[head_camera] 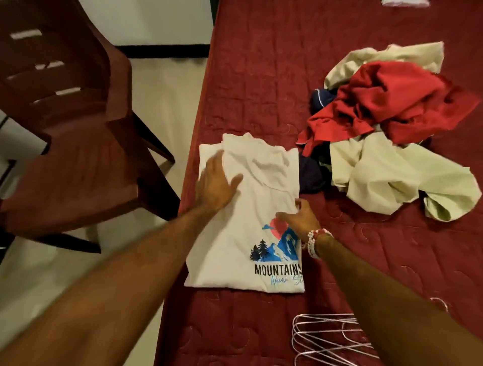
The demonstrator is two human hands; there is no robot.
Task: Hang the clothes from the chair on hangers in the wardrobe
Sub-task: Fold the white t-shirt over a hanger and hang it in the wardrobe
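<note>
A white T-shirt [251, 209] with a blue mountain print lies folded lengthwise near the left edge of the red bed [261, 78]. My left hand [217, 183] presses flat on its upper left part, fingers straight. My right hand [300, 218], with a bead bracelet on the wrist, pinches the shirt's right edge above the print. A heap of clothes [392, 125] in red, pale green and navy lies to the right. Several metal wire hangers [326, 339] rest at the bed's near edge, partly hidden by my right forearm. The brown plastic chair [73, 156] stands left of the bed with a bare seat.
Pale tiled floor [162, 104] lies between chair and bed. A white wall with a dark skirting [167, 49] runs behind. A white object [402, 2] shows at the bed's far edge. No wardrobe is in view.
</note>
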